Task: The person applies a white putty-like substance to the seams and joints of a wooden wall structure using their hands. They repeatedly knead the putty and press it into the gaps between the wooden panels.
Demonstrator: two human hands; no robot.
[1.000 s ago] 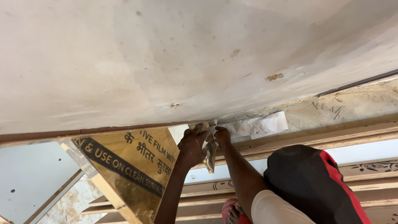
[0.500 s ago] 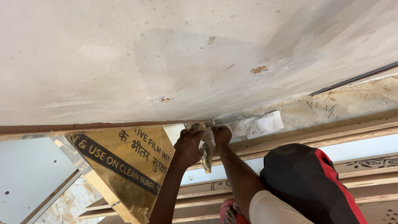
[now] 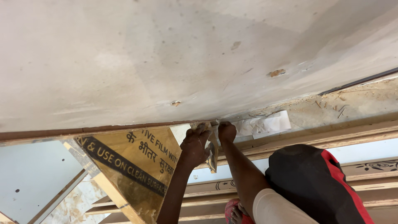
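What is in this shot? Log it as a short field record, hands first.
left hand: fingers closed on a crumpled yellowish sheet, kind unclear
right hand: curled at the lower edge of the board, beside the sheet; grip unclear
board: large, pale, scuffed, fills the upper frame
golden panel: below the left hand, printed dark band
white paper scrap: just right of the right hand
wooden strips: stacked beneath

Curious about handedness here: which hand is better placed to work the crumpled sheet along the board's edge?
Probably left: the left hand wraps the crumpled sheet at the board edge; the right hand only touches its top.
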